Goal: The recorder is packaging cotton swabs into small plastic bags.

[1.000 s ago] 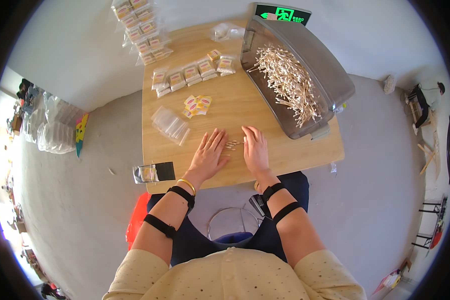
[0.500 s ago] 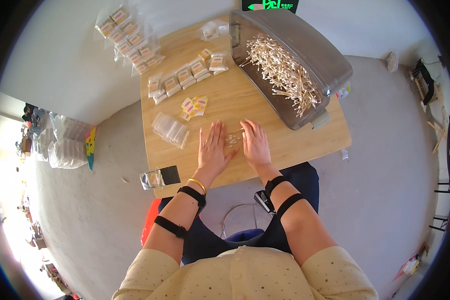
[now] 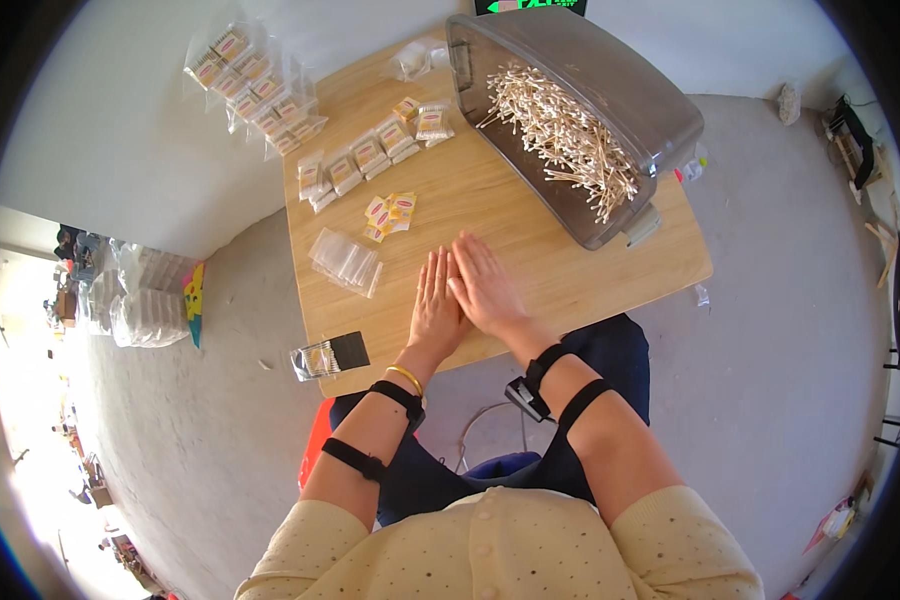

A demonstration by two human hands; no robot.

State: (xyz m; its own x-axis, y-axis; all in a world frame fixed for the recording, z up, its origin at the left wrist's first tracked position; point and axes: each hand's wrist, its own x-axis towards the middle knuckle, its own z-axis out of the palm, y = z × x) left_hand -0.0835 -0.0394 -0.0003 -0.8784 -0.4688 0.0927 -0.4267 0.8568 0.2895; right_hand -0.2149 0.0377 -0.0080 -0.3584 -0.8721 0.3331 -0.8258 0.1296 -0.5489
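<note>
Low over the near middle of the table [image 3: 560, 275], my left hand [image 3: 436, 305] lies palm down with its fingers stretched out. My right hand [image 3: 490, 288] is beside it, fingers straight, its thumb side touching and partly overlapping the left hand. The cotton swabs that lay between the hands are now hidden by them. Left of my hands is a fan of flat clear plastic bags [image 3: 346, 262]. Small yellow and white cards [image 3: 390, 214] lie just beyond those bags.
A tilted grey plastic bin [image 3: 610, 65] at the far right holds a heap of loose cotton swabs [image 3: 560, 140]. Bagged swab packs [image 3: 368, 155] line the far left, with more packs [image 3: 255, 85] hanging on the wall. A black pouch [image 3: 350, 350] with swabs sits at the near left edge.
My right hand has moved left until it meets my left hand, closing the gap between them. The loose swabs there have gone out of sight. The whole view has shifted slightly.
</note>
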